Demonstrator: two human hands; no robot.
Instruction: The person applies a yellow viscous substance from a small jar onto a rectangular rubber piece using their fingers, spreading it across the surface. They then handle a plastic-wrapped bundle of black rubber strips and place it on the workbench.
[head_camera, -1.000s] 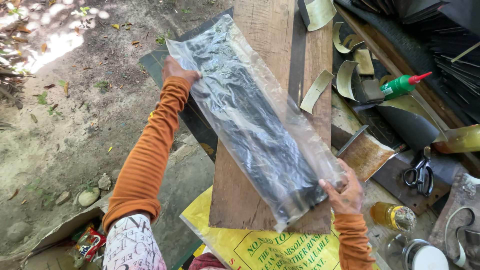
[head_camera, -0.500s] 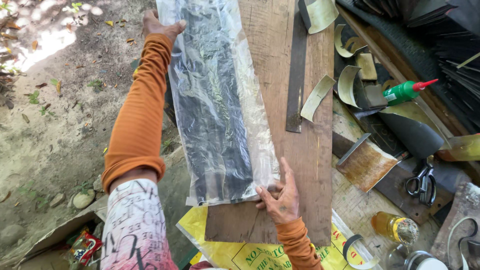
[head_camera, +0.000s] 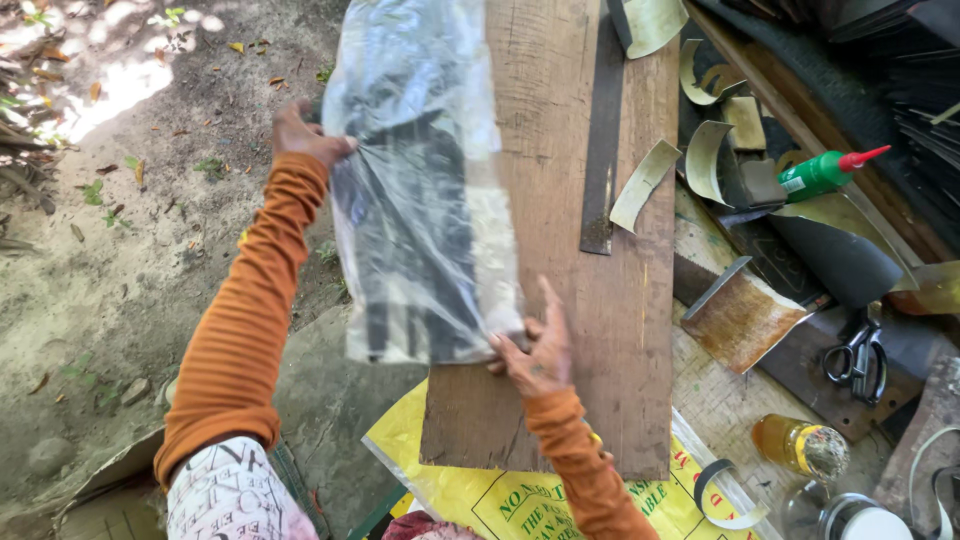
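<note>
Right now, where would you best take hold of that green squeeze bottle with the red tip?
Probably around the green bottle's round body, coming from above. It lies tilted on its side among curled offcuts, red nozzle pointing up-right. The body is its widest bare part; the nozzle is too slim.

The wooden board (head_camera: 560, 300) is left bare between the clear plastic bag (head_camera: 420, 190) and the dark metal bar (head_camera: 603, 140), so passage is offered there. The right side is crowded by curled offcuts (head_camera: 640, 185), a green bottle (head_camera: 825, 172), a rusty scraper (head_camera: 740, 315) and scissors (head_camera: 855, 355). Open ground (head_camera: 130, 250) is found at left.
</note>
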